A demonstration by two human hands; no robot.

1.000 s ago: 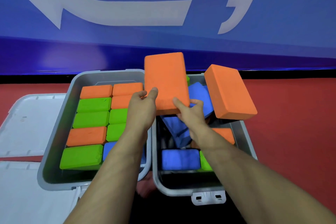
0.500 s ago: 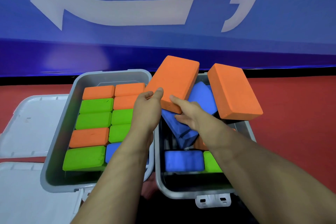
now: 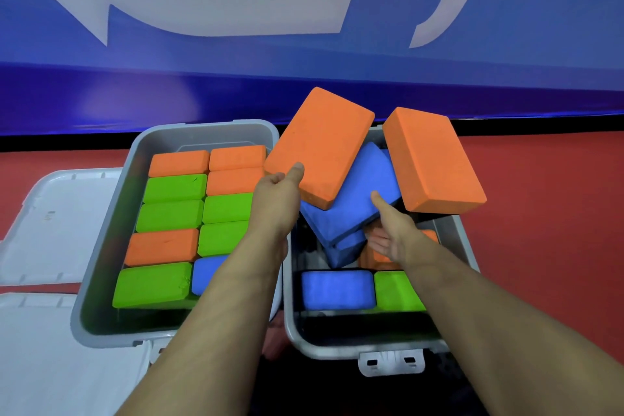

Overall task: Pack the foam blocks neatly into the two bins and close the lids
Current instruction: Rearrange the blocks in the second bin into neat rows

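**Orange block tips toward the right bin as one hand lets go**

The left hand (image 3: pixel 275 192) grips the orange foam block (image 3: pixel 319 147), now tilted rather than upright a second ago; the right hand (image 3: pixel 391 233) has dropped off it, fingers relaxed beside the blue block (image 3: pixel 351 199) heaped in the right bin (image 3: pixel 467 246). The left bin (image 3: pixel 101 267) sits neatly packed, both lids unclosed. Forearms hide parts of each bin; the left fingers behind the block go unseen.

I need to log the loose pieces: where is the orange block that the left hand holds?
The orange block is tilted above the seam between the two bins, its near corner in the left hand, over a blue block.
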